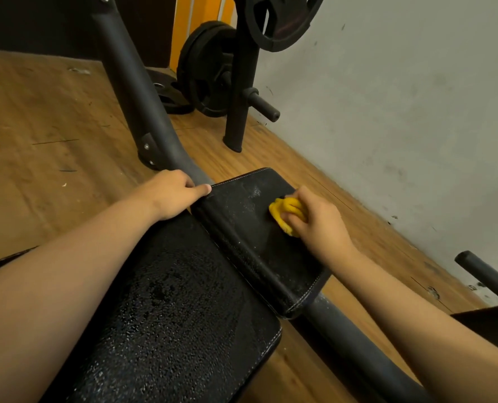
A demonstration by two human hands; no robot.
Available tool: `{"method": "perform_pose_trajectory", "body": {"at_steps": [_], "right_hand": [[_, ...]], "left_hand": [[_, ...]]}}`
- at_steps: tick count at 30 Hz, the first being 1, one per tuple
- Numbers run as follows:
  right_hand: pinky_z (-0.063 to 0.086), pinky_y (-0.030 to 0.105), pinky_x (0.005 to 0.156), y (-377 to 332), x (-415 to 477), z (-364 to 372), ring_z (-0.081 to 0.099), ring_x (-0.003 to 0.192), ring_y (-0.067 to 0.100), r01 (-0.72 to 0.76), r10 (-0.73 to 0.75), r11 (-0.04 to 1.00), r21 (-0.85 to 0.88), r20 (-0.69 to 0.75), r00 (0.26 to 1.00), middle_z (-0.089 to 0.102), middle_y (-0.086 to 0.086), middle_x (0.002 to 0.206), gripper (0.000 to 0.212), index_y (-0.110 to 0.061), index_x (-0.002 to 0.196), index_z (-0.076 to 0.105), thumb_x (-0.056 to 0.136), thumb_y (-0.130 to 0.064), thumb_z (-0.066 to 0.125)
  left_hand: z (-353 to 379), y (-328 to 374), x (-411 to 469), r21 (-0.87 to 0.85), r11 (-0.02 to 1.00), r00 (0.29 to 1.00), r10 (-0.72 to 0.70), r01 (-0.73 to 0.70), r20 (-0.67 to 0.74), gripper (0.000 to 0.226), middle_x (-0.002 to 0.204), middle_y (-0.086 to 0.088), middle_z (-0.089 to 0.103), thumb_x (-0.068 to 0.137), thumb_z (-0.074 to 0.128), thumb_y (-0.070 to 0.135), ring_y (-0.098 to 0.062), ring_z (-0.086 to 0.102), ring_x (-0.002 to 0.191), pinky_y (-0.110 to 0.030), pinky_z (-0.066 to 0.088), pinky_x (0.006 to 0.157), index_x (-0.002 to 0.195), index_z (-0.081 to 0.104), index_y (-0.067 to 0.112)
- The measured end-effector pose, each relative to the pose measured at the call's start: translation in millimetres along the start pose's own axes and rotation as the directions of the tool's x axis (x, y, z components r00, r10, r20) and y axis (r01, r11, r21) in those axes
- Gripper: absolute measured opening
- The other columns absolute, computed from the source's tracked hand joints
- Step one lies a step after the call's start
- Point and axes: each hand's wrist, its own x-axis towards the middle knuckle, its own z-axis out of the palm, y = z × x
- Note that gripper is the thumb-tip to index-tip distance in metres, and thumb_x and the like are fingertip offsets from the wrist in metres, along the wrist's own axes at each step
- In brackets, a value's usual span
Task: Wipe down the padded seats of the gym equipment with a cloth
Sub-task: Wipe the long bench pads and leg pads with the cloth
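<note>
Grips bunched yellow cloth (285,212) in right hand (317,222), pressing onto seat pad (242,231) beneath; curls left hand (170,194) at pad's corner, grasp unclear.

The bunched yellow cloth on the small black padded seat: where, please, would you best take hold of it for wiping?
Probably its raised, bunched top, from above, as the right hand grips the bunched yellow cloth now: the folds give fingers purchase and its underside lies against the small black padded seat.

Gym: weight plates (207,68) (racked), padded bench (183,309).
</note>
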Motion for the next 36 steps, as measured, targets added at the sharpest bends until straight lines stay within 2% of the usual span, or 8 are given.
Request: {"method": "perform_pose_trajectory", "body": {"at_steps": [5,11,15,19,23,26,31,36], "right_hand": [[0.041,0.019,0.079,-35.2,-14.3,18.7,0.054,0.097,0.002,0.091,-0.094,0.987,0.134,0.021,0.995,0.057,-0.031,0.1,0.017,-0.024,0.099,0.058,0.086,-0.022,0.069],[0.045,0.007,0.079,-12.8,0.5,-4.7,0.057,0.1,-0.013,0.06,-0.124,0.966,0.251,0.245,0.962,0.062,-0.028,0.109,0.023,-0.021,0.097,0.06,0.08,-0.027,0.074],[0.048,0.024,0.077,-2.8,38.0,10.8,0.058,0.092,0.002,-0.014,0.009,0.995,0.097,0.05,0.999,0.061,-0.017,0.099,0.018,-0.024,0.098,0.055,0.086,-0.026,0.069],[0.051,0.032,0.081,-29.8,37.4,36.3,0.058,0.094,0.008,0.066,-0.061,0.991,0.118,-0.05,0.997,0.063,-0.014,0.099,0.018,-0.025,0.101,0.059,0.086,-0.026,0.068],[0.049,0.017,0.081,-34.7,26.3,19.9,0.06,0.097,-0.005,0.117,-0.171,0.949,0.292,0.167,0.971,0.064,-0.024,0.1,0.025,-0.024,0.102,0.062,0.08,-0.025,0.076],[0.049,0.018,0.088,-15.7,43.7,7.9,0.058,0.104,-0.004,0.081,-0.145,0.97,0.23,0.274,0.951,0.06,-0.025,0.106,0.022,-0.027,0.097,0.057,0.082,-0.028,0.073],[0.051,0.03,0.078,2.9,86.4,20.8,0.06,0.094,0.015,-0.119,0.119,0.993,0.005,0.049,0.992,0.059,-0.006,0.1,0.022,-0.022,0.105,0.051,0.089,-0.03,0.065],[0.052,0.026,0.079,-33.5,56.0,36.5,0.06,0.091,0.002,0.069,-0.083,0.977,0.2,0.063,0.995,0.063,-0.013,0.099,0.021,-0.026,0.102,0.057,0.086,-0.028,0.069]], "left_hand": [[-1.1,-1.2,0.4,-0.027,1.0,1.0,-0.013,0.014,0.028,0.052,0.076,-0.009,0.061,0.092,0.051,0.055,-0.027,0.062,0.082,-0.042,0.048,0.076,0.076,0.065,0.008],[-2.1,0.3,-0.7,-0.056,0.998,0.998,-0.023,0.026,0.055,0.047,0.071,-0.008,0.053,0.091,0.051,0.056,-0.033,0.063,0.083,-0.044,0.048,0.074,0.069,0.055,0.015],[-1.4,-1.4,1.1,-0.085,0.996,0.998,-0.035,0.04,0.058,0.051,0.062,-0.004,0.044,0.09,0.053,0.057,-0.029,0.053,0.065,-0.037,0.038,0.064,0.061,0.042,0.016],[-1.7,-4.1,1.3,-0.095,0.995,0.998,-0.014,0.019,0.058,0.05,0.073,-0.016,0.061,0.089,0.052,0.058,-0.031,0.064,0.077,-0.045,0.049,0.074,0.068,0.057,0.013],[-0.8,-6.8,2.5,-0.099,0.995,0.999,0.015,-0.011,0.039,0.05,0.083,-0.018,0.068,0.089,0.053,0.058,-0.028,0.065,0.079,-0.048,0.05,0.082,0.07,0.063,0.012],[-0.6,-6.1,1.9,-0.106,0.994,0.999,0.013,-0.007,0.05,0.054,0.078,-0.015,0.065,0.09,0.052,0.057,-0.03,0.065,0.083,-0.048,0.049,0.083,0.076,0.065,0.006],[-0.3,-5.1,1.3,-0.123,0.992,0.998,-0.005,0.012,0.058,0.059,0.085,-0.013,0.069,0.09,0.052,0.058,-0.026,0.066,0.085,-0.045,0.05,0.085,0.093,0.071,0.002],[-11.0,-5.2,-3.1,-0.175,0.984,0.987,0.014,0.015,0.161,0.064,0.097,-0.021,0.069,0.09,0.049,0.059,-0.029,0.065,0.092,-0.049,0.046,0.096,0.102,0.068,-0.001]]}}
